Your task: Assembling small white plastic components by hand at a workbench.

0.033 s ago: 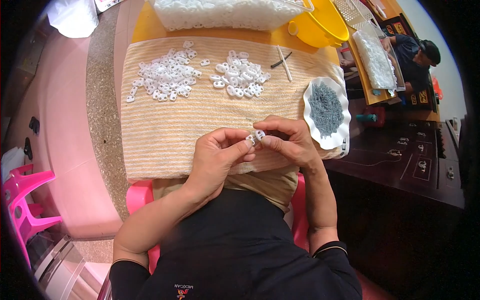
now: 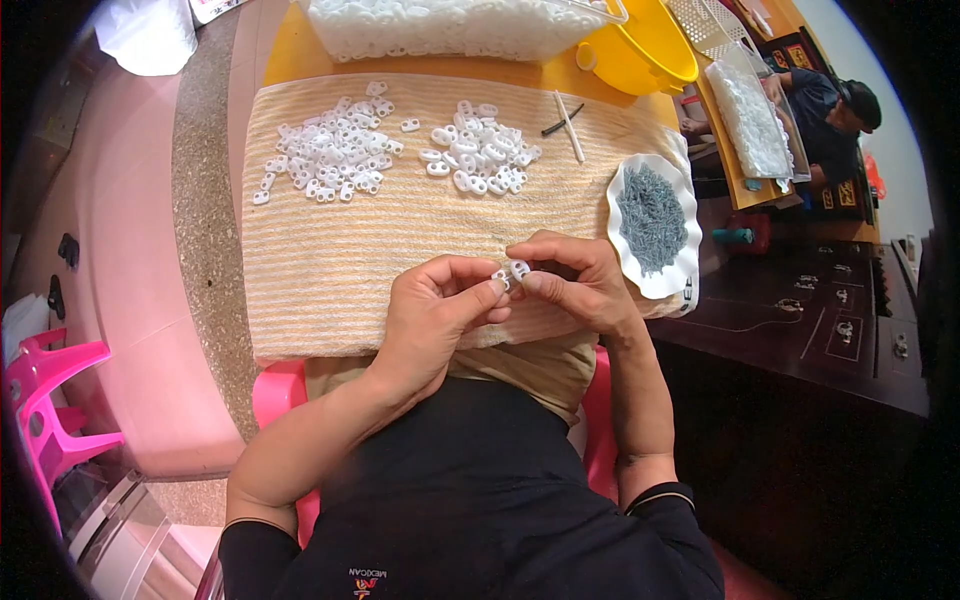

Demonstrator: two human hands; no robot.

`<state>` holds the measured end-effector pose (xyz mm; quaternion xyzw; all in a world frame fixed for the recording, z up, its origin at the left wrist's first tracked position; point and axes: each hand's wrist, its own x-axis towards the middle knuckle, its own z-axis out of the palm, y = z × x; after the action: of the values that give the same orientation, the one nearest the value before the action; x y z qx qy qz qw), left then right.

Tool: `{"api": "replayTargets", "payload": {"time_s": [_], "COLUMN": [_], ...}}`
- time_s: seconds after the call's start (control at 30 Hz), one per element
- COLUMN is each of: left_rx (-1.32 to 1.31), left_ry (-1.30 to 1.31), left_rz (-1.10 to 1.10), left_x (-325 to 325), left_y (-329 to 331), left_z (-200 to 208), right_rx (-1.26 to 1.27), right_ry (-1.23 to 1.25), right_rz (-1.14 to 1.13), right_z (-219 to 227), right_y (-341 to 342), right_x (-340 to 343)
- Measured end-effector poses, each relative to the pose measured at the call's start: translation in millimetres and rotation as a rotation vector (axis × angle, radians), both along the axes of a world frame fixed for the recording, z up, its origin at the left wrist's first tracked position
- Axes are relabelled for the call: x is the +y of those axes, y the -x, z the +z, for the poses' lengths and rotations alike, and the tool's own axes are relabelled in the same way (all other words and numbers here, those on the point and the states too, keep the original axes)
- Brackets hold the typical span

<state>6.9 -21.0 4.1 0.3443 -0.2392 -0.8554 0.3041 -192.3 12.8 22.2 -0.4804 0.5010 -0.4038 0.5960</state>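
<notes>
Over the near part of the striped towel [image 2: 320, 260], both my hands meet at their fingertips. My left hand [image 2: 437, 305] pinches a small white plastic piece with holes [image 2: 501, 277] between thumb and fingers. Right beside it, my right hand [image 2: 580, 283] pinches a white oval plastic piece with holes [image 2: 519, 268]. Whether the two pieces touch is too small to tell. Beyond my hands lie two heaps: small white two-holed pieces [image 2: 335, 150] on the left, and white oval pieces [image 2: 478, 148] to their right.
A scalloped white dish [image 2: 683, 274] of grey screw-like bits stands at the towel's right. Behind the oval pieces lie a white stick [image 2: 570, 127] and a short black one. A clear bin [image 2: 450, 45] and yellow basin [image 2: 655, 60] are at the back. A person [image 2: 835, 115] sits far right.
</notes>
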Motion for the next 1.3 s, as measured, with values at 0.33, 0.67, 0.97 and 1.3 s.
{"api": "replayTargets", "payload": {"time_s": [0.33,0.67,0.97,1.3], "left_rx": [-0.008,-0.005,-0.020,-0.030], "left_ry": [0.007,0.000,-0.057,-0.068], "left_rz": [-0.005,0.011,0.000,0.014], "left_x": [1.3,1.5,2.5,3.6], "left_y": [0.7,1.0,-1.0,-0.5], "left_z": [-3.5,-3.6,-1.5,-1.9], "right_rx": [0.043,0.013,-0.070,-0.121], "right_ry": [0.039,0.003,-0.045,-0.056], "right_rz": [0.056,0.047,0.042,0.034], "right_z": [-1.2,0.5,-4.2,-5.5], "right_y": [-2.7,-3.8,-3.1,-5.2], "right_x": [-1.6,-1.6,-0.3,-0.2]}}
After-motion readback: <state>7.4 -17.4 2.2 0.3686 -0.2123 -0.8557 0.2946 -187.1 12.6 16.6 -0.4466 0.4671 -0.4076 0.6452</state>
